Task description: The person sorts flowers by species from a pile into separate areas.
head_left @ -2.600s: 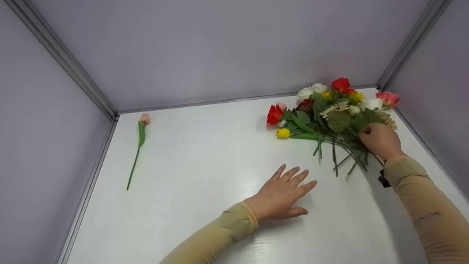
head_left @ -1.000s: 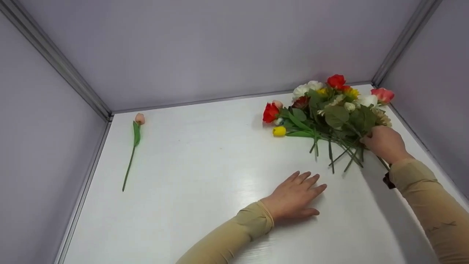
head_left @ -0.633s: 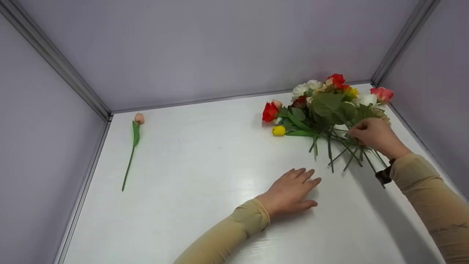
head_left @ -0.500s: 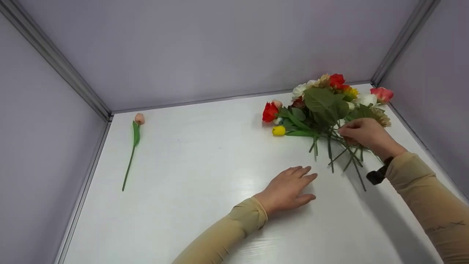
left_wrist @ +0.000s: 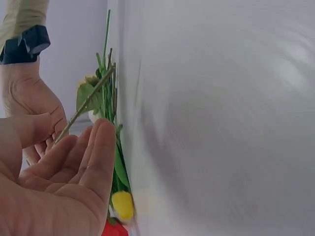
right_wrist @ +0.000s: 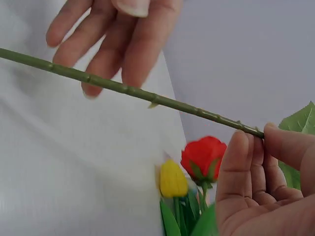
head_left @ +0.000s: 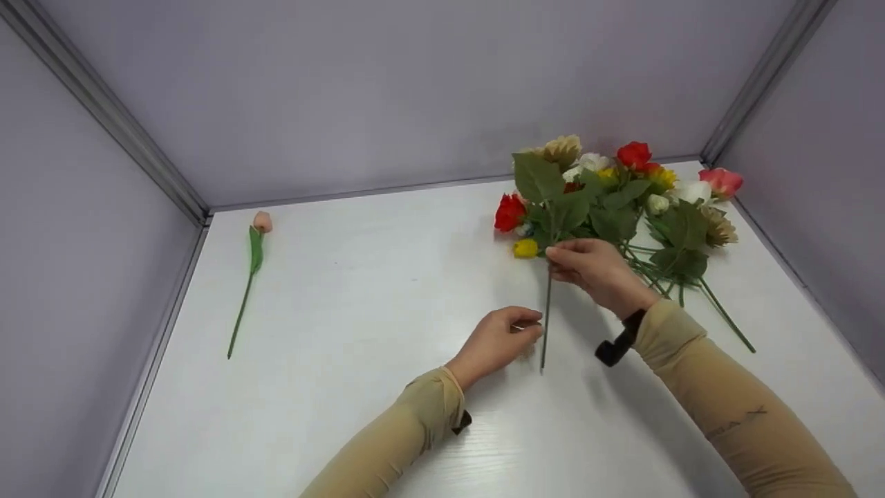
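Observation:
Pinched between the thumb and fingers of my right hand point(head_left: 600, 271) is the stem of a beige flower point(head_left: 562, 149) with broad green leaves. It is held up in front of the pile's left part, its bare stem pointing down toward me. Beside that stem is my left hand point(head_left: 494, 342), fingers loosely bent and thumb apart, not gripping it. In the right wrist view the thorny green stem point(right_wrist: 123, 89) crosses close to the left fingertips point(right_wrist: 135, 73); whether they touch it I cannot tell. The left wrist view shows the left palm point(left_wrist: 59, 196) turned up.
Right of the held stem lies a flower pile with red point(head_left: 634, 155), white point(head_left: 693, 191) and pink blooms point(head_left: 721, 182). A yellow tulip point(head_left: 525, 249) and a red flower point(head_left: 510, 212) mark its left end. One pink tulip point(head_left: 262, 222) lies alone on the white table's left side. Grey walls enclose the table.
My right hand has lifted the beige flower from the pile and carried it left. The left hand has moved from lying spread on the table to the stem, its fingers bending.

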`<state>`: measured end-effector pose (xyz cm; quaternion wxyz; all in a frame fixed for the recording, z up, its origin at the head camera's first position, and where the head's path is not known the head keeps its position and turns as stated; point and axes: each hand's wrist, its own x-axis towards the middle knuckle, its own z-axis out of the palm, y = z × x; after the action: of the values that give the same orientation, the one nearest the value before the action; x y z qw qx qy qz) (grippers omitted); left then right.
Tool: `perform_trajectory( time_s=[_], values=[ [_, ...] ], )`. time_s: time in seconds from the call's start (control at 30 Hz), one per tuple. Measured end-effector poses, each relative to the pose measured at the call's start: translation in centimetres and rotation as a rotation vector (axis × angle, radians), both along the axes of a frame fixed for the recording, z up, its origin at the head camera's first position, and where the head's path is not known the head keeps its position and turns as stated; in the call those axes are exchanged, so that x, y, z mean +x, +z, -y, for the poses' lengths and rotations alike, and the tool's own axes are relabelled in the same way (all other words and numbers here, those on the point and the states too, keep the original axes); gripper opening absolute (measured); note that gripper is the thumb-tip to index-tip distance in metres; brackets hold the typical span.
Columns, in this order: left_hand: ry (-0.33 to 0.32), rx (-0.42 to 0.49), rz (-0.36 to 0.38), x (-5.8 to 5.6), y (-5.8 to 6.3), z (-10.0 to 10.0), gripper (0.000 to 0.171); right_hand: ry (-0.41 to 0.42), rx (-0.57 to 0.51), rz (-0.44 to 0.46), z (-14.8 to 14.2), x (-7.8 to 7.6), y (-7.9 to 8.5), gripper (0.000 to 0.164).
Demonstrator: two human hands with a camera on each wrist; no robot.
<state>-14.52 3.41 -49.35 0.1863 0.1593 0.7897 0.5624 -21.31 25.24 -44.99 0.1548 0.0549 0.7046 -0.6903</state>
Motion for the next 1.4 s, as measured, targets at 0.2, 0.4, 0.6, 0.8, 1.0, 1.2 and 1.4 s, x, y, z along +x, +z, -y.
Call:
perform_trajectory(
  time_s=[0.2,0.4,0.6,0.8,1.0,1.2,1.4],
  values=[
    [0.064,0.100,0.125,-0.3,-0.1,2.4,0.024,-0.006,-0.094,-0.015,3.8,-0.3,-1.2,0.049],
    [0.125,0.148,0.153,-0.5,-0.7,3.8,0.021,-0.005,-0.146,0.001,5.7,-0.2,-1.6,0.041],
    [0.177,0.182,0.149,-0.7,-0.9,4.1,0.014,-0.005,-0.166,0.023,6.3,-0.2,-1.7,0.042],
    [0.192,0.159,0.129,-0.6,-0.8,4.1,0.013,-0.015,-0.157,0.021,6.7,-0.2,-1.8,0.045],
    [0.207,0.099,0.095,-0.9,-0.8,5.3,0.013,0.013,-0.117,-0.031,7.3,-0.1,-2.5,0.042],
    [0.255,-0.024,0.069,-1.8,-1.1,8.9,0.014,0.093,0.053,-0.111,8.4,0.0,-2.9,0.042],
    [0.367,-0.175,0.066,-3.0,-1.2,14.4,0.014,0.241,0.455,-0.327,9.7,0.4,-3.1,0.040]
  ],
)
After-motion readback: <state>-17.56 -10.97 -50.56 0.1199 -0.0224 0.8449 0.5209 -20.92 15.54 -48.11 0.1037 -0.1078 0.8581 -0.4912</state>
